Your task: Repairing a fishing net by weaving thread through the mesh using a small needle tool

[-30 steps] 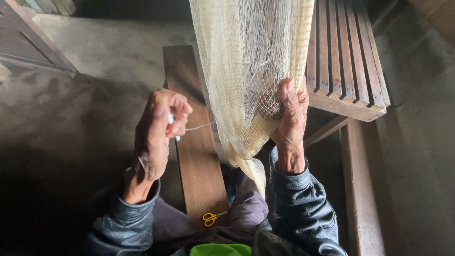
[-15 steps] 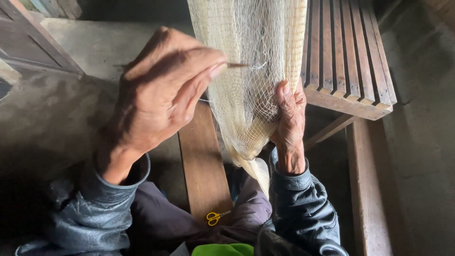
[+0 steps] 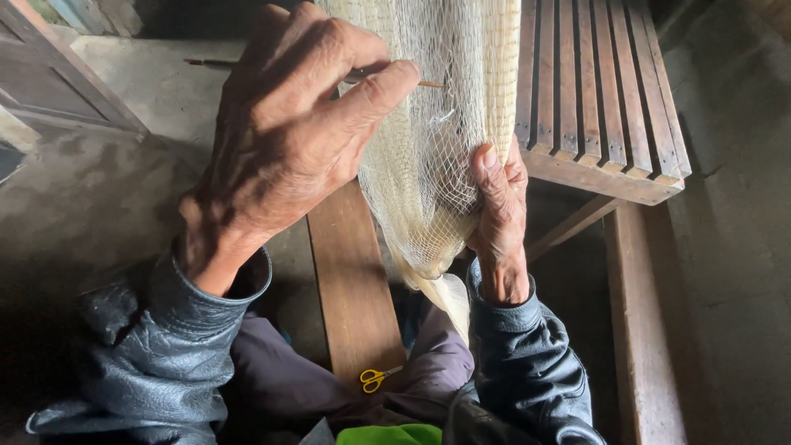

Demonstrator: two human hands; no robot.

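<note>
Head view: left hand point(image 3: 288, 140) pinches a thin netting needle point(image 3: 395, 79) at the pale fishing net point(image 3: 437, 124); right hand point(image 3: 498, 222) clenches the gathered mesh just below.
Keep mesh taut, needle tip square to the loop. Slatted bench edge point(image 3: 601, 177) sits close on the right; plank point(image 3: 350, 280) and yellow scissors point(image 3: 375, 378) lie below; open floor on the left.
</note>
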